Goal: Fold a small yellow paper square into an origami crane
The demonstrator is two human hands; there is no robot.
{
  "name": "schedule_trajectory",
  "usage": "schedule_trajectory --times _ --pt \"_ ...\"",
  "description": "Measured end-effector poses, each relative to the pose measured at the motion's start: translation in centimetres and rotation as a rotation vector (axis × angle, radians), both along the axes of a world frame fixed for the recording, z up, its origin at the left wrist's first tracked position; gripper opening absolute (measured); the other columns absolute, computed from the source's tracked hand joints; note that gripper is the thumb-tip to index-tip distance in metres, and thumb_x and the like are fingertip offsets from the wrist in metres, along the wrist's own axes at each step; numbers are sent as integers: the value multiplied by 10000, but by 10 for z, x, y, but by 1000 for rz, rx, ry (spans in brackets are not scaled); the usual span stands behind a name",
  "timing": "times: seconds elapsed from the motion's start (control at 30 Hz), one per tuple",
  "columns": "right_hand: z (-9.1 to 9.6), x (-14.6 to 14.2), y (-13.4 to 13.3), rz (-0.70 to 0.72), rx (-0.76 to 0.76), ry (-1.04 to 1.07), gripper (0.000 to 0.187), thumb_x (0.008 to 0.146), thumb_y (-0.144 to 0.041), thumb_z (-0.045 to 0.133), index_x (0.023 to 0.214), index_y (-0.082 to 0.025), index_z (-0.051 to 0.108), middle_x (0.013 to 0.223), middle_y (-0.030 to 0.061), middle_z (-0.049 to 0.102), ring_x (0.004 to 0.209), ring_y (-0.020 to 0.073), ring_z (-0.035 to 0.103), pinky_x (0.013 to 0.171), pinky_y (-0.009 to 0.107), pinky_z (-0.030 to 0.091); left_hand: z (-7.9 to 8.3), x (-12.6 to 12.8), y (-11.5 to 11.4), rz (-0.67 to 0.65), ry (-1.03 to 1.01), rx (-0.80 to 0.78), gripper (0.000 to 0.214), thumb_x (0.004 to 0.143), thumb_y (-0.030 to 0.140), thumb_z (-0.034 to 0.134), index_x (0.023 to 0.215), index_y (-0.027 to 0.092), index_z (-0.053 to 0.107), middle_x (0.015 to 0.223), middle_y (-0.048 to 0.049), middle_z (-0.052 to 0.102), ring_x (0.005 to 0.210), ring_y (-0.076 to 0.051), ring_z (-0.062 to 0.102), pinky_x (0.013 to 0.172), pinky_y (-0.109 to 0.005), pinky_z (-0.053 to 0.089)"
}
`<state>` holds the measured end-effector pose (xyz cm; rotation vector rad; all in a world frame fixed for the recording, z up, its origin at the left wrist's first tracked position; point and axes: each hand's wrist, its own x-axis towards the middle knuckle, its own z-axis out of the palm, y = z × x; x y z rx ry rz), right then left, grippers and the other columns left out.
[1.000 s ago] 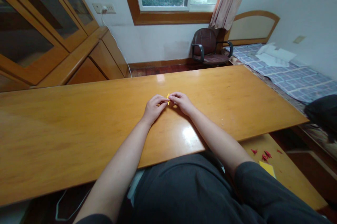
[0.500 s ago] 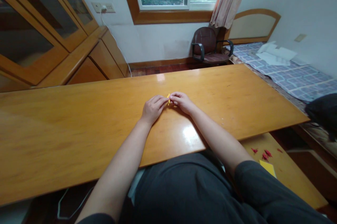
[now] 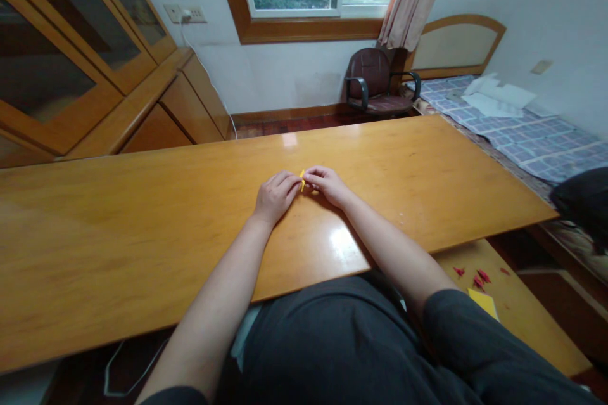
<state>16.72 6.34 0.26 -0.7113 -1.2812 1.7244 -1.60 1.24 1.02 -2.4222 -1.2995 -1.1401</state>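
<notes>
1. The bare left hand (image 3: 275,194) has its fingertips drawn nearly together at the near-left side of a small, bright yellow folded piece, apparently paper (image 3: 303,186); its thumb is mostly hidden, so its exact grip cannot be told.
2. The bare right hand (image 3: 329,184) pinches the same piece from the other side, thumb and forefinger almost closed, the other fingers curled beneath.
3. The yellow piece sits between the two sets of fingertips, its points showing above and below them. Being so small and thin, it could crease askew or tear if the hands pull unevenly, or spring out if one pinch loosens.
4. Below lies a long, glossy, honey-coloured wooden tabletop (image 3: 142,221). On so smooth a surface, a dropped piece might slide away.
5. Lower, by the short dark right sleeve (image 3: 444,319), a pale wooden board (image 3: 536,332) carries small, pointed red pieces (image 3: 483,276) and a flat yellow sheet (image 3: 483,305). An elbow swung back could brush these light things out of place.
</notes>
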Motion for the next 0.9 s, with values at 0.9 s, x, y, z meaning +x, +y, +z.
schedule_trajectory --times 0.9 --pt "3 -7 -6 -95 186 -62 356 716 -494 778 820 -186 633 743 -18 647 652 101 577 650 236 466 -5 6 5 -35 -729 -415 217 839 391 682 868 176 692 845 -33 695 769 -151 662 742 -268 528"
